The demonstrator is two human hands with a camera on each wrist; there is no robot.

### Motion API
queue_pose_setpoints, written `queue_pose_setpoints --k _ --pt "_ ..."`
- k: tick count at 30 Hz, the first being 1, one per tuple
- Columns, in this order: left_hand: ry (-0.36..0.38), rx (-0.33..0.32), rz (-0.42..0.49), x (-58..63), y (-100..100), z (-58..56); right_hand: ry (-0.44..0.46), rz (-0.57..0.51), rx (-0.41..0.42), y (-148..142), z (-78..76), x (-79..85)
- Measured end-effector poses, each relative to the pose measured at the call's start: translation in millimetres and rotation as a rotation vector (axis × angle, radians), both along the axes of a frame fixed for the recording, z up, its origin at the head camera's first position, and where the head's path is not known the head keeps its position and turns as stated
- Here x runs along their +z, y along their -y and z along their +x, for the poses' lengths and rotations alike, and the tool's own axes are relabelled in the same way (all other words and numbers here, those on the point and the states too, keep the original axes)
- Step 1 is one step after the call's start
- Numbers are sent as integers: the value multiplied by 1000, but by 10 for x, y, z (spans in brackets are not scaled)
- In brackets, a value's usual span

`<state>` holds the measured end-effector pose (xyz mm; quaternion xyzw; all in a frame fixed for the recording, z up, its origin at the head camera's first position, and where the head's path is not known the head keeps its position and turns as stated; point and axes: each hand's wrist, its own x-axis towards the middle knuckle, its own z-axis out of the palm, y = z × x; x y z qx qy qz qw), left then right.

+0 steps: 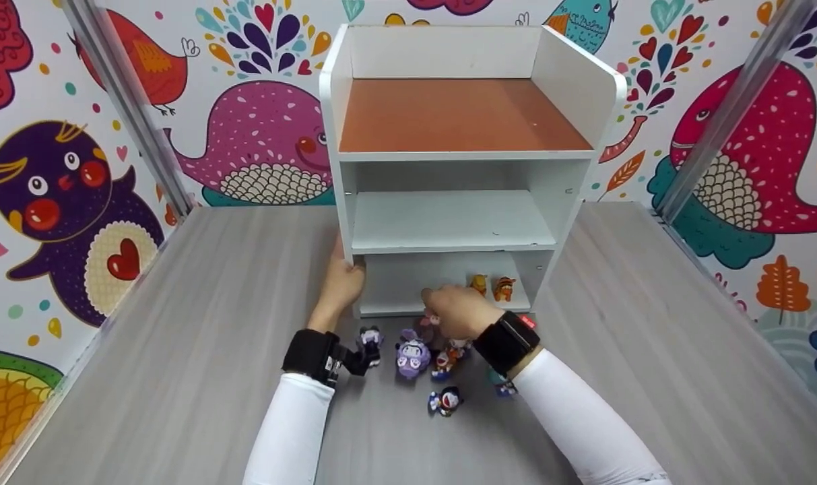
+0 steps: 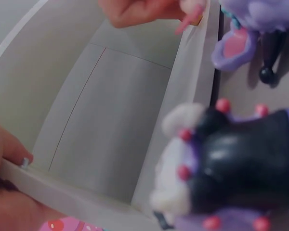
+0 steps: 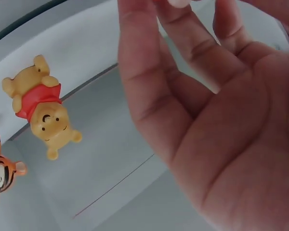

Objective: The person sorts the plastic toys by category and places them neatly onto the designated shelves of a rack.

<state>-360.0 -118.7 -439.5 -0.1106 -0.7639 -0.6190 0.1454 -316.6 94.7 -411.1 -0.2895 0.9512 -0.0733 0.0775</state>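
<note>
The left hand (image 1: 344,279) grips the white cabinet (image 1: 448,219) by its side edge; the right hand (image 1: 462,311) pinches a small pink figurine (image 1: 430,320) at its fingertips, a yellow bear (image 1: 478,283) and striped tiger (image 1: 504,289) standing just beyond that hand.

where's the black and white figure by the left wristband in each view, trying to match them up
Head: the black and white figure is below center, right of the left wristband, near the shelf unit's bottom left corner.
Left wrist: large at lower right, cut off by the right edge.
Right wrist: not in it.
Shared landmark: the right hand, also at the left wrist view's top and right wrist view's right.
</note>
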Motion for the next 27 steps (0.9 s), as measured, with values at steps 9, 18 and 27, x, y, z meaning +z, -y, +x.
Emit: queue_pose_setpoints --k 9,18,27 --pt "7 8 -11 7 -1 -3 97 -126 -25 -102 -48 61" --pt "-18 16 -15 0 -1 -17 55 -113 74 -120 -81 97" --pt "-11 16 -38 -17 4 -21 46 -185 62 -121 -83 63"
